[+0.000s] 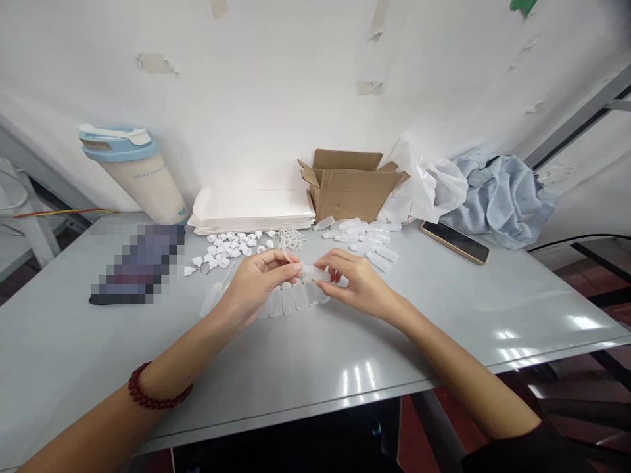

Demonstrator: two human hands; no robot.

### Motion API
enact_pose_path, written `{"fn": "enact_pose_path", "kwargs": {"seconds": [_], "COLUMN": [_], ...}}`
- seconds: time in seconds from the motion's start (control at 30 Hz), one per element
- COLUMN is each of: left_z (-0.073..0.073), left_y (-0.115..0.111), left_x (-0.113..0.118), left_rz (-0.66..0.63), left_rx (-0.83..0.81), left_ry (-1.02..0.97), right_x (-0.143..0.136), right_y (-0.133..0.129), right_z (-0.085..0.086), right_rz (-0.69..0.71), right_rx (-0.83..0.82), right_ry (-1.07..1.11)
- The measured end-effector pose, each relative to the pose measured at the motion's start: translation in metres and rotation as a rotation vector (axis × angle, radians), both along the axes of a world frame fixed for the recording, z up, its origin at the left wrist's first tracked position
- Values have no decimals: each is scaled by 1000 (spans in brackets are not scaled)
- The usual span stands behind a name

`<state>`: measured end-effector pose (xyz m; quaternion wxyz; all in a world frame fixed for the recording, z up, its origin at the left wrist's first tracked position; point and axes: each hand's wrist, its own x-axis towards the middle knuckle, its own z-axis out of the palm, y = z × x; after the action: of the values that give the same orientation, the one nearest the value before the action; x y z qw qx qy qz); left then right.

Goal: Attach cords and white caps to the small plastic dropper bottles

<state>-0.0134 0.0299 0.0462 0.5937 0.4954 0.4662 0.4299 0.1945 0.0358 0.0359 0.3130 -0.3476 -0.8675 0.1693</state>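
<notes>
Between the fingers of my right hand (352, 279) lies a small translucent plastic bottle (315, 272), held on its side with its narrow end toward my left hand. My left hand (263, 279) is closed in a pinch at that end; whatever it grips is too small to make out. Below both hands, a row of similar bottles (288, 301) lies side by side on the table, partly covered by my left hand. White pointed caps (231, 248) are heaped beyond my left hand, beside a small pile of white loops (290, 239). More loose bottles (362, 231) lie beyond my right hand.
On the grey table (296, 368), an open cardboard box (352, 194) stands at the back by stacked white sheets (251, 209). A blue-lidded tumbler (140, 174) and a pixelated dark item (140, 263) are left. Right are a plastic bag (428, 184), phone (456, 242) and blue cloth (503, 194).
</notes>
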Motion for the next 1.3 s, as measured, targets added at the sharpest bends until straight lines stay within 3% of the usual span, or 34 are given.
{"fn": "enact_pose_path", "kwargs": {"seconds": [0.53, 0.83, 1.13, 1.3], "left_z": [1, -1, 5, 3], "left_y": [-1, -2, -5, -4], "left_x": [2, 1, 5, 5], "left_rz": [73, -31, 6, 7], "left_rx": [52, 53, 114, 104], "left_ry": [51, 75, 225, 125], "right_x": [-3, -3, -5, -9], "right_y": [-4, -5, -6, -10], "right_z": [0, -2, -4, -4], "right_rz": [-19, -15, -20, -42], "right_rx": [29, 43, 16, -34], "right_ry": [-1, -50, -32, 45]}}
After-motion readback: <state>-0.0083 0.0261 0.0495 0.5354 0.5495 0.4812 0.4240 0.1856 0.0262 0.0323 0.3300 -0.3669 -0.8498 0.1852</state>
